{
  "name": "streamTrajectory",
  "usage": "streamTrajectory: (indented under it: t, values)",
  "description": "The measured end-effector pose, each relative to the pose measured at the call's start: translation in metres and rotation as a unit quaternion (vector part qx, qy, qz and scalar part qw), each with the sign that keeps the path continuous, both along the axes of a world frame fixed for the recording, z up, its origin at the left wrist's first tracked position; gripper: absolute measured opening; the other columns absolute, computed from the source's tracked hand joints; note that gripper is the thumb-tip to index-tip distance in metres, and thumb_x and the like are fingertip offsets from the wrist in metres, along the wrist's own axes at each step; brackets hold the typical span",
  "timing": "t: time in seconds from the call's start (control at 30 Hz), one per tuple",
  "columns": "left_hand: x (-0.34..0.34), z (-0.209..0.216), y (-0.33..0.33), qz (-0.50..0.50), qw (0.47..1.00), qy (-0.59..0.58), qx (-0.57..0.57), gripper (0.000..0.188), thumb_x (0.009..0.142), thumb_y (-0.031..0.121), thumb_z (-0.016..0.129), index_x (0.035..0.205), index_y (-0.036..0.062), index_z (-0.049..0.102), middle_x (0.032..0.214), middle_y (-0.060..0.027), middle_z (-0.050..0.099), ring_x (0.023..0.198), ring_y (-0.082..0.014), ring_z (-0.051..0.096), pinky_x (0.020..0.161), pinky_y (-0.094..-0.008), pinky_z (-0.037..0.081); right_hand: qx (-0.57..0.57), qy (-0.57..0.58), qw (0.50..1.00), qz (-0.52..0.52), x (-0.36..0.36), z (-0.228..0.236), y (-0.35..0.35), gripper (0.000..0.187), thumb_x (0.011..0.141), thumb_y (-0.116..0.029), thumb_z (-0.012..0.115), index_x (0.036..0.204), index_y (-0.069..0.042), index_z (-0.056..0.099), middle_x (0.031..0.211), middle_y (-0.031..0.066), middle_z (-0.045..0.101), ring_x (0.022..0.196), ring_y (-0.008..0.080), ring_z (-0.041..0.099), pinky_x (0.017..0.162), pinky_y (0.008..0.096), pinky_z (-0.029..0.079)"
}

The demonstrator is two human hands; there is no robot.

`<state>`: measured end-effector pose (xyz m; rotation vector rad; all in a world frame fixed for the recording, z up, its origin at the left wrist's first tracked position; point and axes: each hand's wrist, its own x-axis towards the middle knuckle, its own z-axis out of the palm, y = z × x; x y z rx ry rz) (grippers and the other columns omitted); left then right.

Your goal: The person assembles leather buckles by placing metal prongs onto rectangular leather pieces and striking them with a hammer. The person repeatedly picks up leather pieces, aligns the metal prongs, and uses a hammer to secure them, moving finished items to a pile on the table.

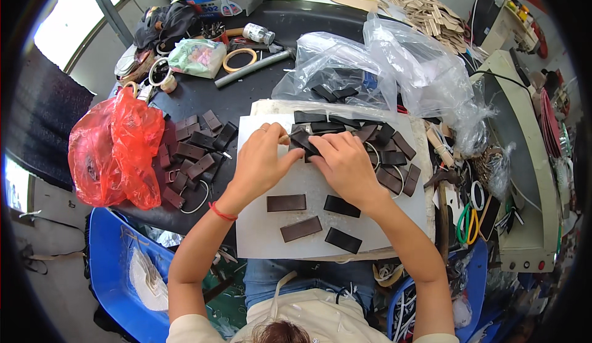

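Note:
Both hands meet over a white board (253, 232) on the work table. My right hand (348, 161) is closed, its fingertips pinching a small dark leather piece (300, 138). Against the left side of that piece, my left hand (262, 158) has its fingers curled and its thumb bent inward. Nearer to me lie two brown leather strips (286, 203) and two black leather strips (342, 206), flat and apart. Black straps (327, 118) and more dark pieces are heaped beyond and to the right of my hands, with thin rings (402, 183) among them.
Left of the board is a pile of brown and black leather pieces (190, 152), beside a red plastic bag (114, 149). Clear plastic bags (336, 59), a grey tube (256, 69) and a tape roll (240, 60) lie farther back. Blue bins (114, 269) flank my legs; a beige machine (524, 232) stands right.

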<state>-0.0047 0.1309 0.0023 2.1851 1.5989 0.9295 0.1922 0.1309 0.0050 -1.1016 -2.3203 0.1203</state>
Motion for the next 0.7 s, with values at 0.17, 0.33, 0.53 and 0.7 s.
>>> streamTrajectory:
  t: [0.17,0.33,0.53,0.7]
  values:
    - [0.003,-0.018,0.009,0.032,0.993,-0.101,-0.06,0.04,0.076,0.023,0.078,0.103,0.0009,0.058,0.094,-0.0136,0.066,0.074,-0.0251,0.061,0.069,-0.035,0.047,-0.092,0.1,0.989,-0.056,0.036,0.022,-0.033,0.022,0.086,-0.008,0.065,0.107,-0.003,0.064,0.092,0.0103,0.065,0.087,0.0283,0.058,0.074,0.0373,0.046]
    - [0.001,0.015,-0.001,0.03,0.99,-0.106,-0.09,0.023,0.08,0.012,0.07,0.099,0.0007,0.065,0.088,-0.0154,0.065,0.085,-0.0327,0.064,0.075,-0.0394,0.048,-0.141,0.072,0.985,-0.071,0.062,0.002,-0.062,0.017,0.085,-0.006,0.066,0.102,-0.004,0.068,0.086,0.0097,0.059,0.081,0.027,0.056,0.07,0.0366,0.047]
    - [-0.024,0.015,-0.013,-0.06,0.99,-0.045,-0.119,0.022,0.083,0.012,0.068,0.102,0.0018,0.069,0.074,-0.0111,0.062,0.059,-0.0151,0.052,0.057,-0.0298,0.042,-0.086,0.109,0.988,-0.064,0.053,-0.009,-0.061,0.024,0.082,-0.003,0.069,0.105,-0.007,0.069,0.094,0.0083,0.055,0.082,0.0247,0.053,0.072,0.0351,0.047]
    - [-0.039,0.022,-0.008,-0.104,0.959,-0.074,-0.254,0.024,0.079,0.017,0.074,0.095,0.0003,0.07,0.06,-0.0046,0.057,0.053,-0.0092,0.046,0.054,-0.0263,0.04,-0.087,0.107,0.988,-0.071,0.057,-0.003,-0.063,0.025,0.081,-0.003,0.069,0.106,-0.007,0.07,0.097,0.0085,0.057,0.088,0.0247,0.055,0.074,0.0338,0.047]
